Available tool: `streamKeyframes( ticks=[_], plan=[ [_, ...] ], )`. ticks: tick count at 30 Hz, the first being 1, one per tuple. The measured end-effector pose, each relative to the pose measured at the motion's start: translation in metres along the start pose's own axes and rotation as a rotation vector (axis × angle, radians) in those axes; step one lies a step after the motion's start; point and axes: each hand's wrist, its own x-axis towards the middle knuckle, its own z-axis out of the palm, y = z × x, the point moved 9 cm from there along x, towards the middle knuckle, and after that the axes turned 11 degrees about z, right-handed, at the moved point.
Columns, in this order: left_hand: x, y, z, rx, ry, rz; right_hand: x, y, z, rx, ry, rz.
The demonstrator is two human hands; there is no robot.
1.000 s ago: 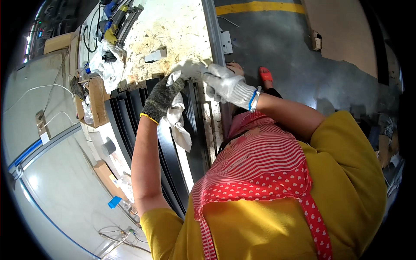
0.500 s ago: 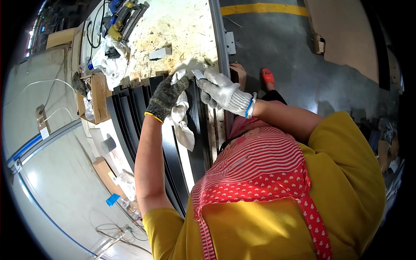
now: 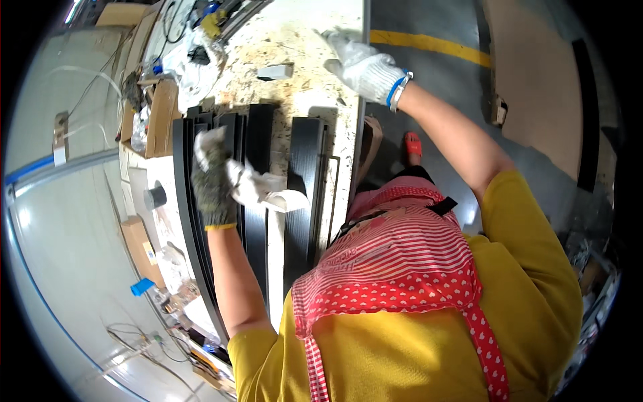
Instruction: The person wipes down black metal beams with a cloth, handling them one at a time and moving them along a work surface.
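My left hand [image 3: 213,177], in a dark grey-green knit glove with a yellow cuff, is closed on a crumpled white cloth [image 3: 251,184]. One end of the cloth sticks up past the fingers, while the rest trails right across black strips [image 3: 258,144]. These long strips lie side by side on the bench, and another black strip [image 3: 305,154] lies apart to their right. Over the bench's right edge, my right hand [image 3: 365,70] wears a pale grey glove. Its fingers are stretched forward with the thumb apart; the fingertips are blurred, and I see nothing held.
A small grey block [image 3: 274,72] rests on the stained bench top [image 3: 301,40] beyond the strips. Tools with blue and yellow parts [image 3: 214,23] and white plastic [image 3: 191,63] lie at the far left. An open cardboard box [image 3: 161,117] stands left, near a grey cylinder [image 3: 155,197].
My right hand has moved forward and right, away from the left; the small pale piece at its fingers no longer shows. My left hand has shifted left and nearer with the cloth.
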Motion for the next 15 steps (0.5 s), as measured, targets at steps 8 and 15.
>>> streamKeyframes(
  ticks=[8,15],
  plan=[
    [-0.143,-0.062,-0.172,0.256,0.4,0.007,0.012,-0.061,0.016,-0.19,0.14,-0.346],
    [-0.257,-0.116,-0.128,0.965,-0.278,-0.382,0.061,-0.105,0.048,-0.359,-0.048,-0.282]
  ],
)
